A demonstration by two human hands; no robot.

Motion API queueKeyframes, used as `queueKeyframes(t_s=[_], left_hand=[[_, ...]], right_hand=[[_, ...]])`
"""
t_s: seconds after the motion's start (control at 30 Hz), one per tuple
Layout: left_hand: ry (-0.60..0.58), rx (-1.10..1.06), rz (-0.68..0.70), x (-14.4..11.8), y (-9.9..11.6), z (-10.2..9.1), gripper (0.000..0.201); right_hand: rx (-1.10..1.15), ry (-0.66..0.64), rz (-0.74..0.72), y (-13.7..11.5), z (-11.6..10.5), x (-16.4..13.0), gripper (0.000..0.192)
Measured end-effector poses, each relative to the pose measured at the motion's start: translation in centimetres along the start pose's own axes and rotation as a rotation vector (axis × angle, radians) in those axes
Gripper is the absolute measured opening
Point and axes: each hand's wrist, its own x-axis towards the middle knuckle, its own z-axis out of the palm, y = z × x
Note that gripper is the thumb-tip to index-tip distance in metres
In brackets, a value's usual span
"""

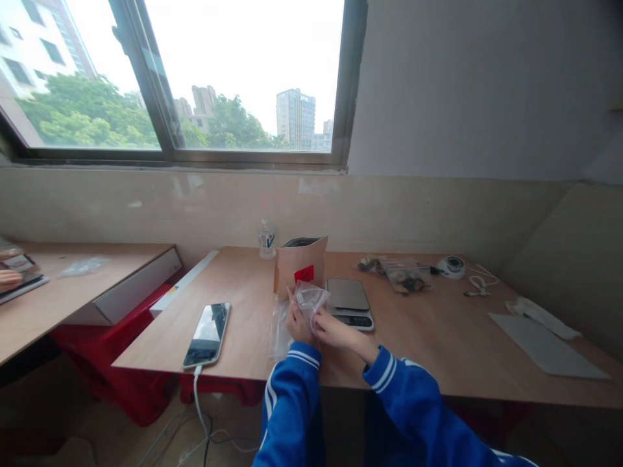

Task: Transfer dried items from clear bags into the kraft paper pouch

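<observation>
Both my hands are on a small clear plastic bag (311, 297) above the table's front half. My left hand (298, 321) grips its left side, and my right hand (335, 329) pinches its lower right edge. More clear plastic bags (279, 334) lie flat on the table under and beside my left hand. Just behind stands an open brown paper bag (289, 267) with a red label (304, 274). A kitchen scale (348, 295) with a grey plate and dark display sits right of the paper bag, close to my right hand.
A phone (208, 334) with a white cable lies at the left. A plastic bottle (266, 240) stands by the wall. Toward the back right are a filled clear bag (407, 275), a white dome camera (452, 266) and a white sheet (548, 347). Red stools (117, 363) stand below.
</observation>
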Motion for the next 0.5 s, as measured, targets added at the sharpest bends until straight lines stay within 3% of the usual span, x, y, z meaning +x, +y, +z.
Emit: queueKeyframes(t_s=[0.13,0.27,0.4,0.5], left_hand=[[-0.004,0.013,0.019,0.1,-0.1,-0.1,0.055],[0.068,0.042,-0.027,0.2,0.5,-0.1,0.055],[0.133,0.112,-0.041,0.4,0.4,0.0,0.052],[0.138,0.186,-0.049,0.6,-0.3,-0.1,0.051]], right_hand=[[0.017,0.021,0.022,-0.3,0.1,-0.2,0.012],[0.046,0.080,0.082,-0.9,-1.0,-0.5,0.007],[0.091,0.199,0.134,-2.8,-5.2,1.0,0.013],[0.118,0.416,0.031,-4.5,-9.6,4.8,0.015]])
